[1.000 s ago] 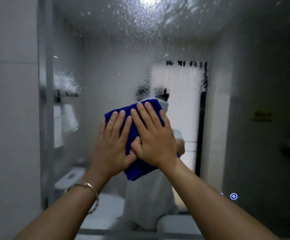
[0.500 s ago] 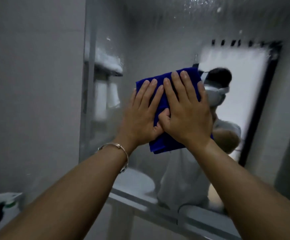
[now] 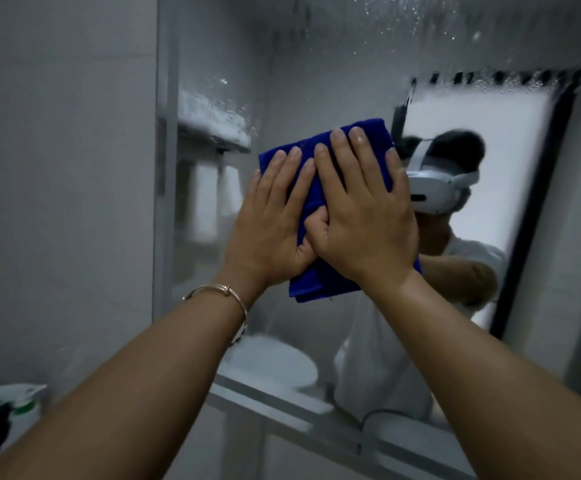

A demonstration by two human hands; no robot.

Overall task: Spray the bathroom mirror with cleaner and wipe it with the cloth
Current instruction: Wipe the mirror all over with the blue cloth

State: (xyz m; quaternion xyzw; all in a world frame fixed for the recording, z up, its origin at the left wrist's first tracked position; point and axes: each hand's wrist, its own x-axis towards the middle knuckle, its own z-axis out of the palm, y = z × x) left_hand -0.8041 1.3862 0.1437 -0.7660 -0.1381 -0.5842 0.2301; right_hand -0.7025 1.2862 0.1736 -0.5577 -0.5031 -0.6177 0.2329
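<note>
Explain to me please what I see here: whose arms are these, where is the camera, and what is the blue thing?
There is no machine here. A person wears one camera on the head, so you see that person's own arms reaching forward. The left hand, with a bracelet on its wrist, and the right hand lie flat, side by side, and press a folded blue cloth against the mirror. Neither hand grips it; the fingers are spread open. The mirror shows the person's reflection with the camera headset. Spray drops still cover the top of the glass. At the lower left stands a bottle, probably the cleaner, too blurred to be sure.
</note>
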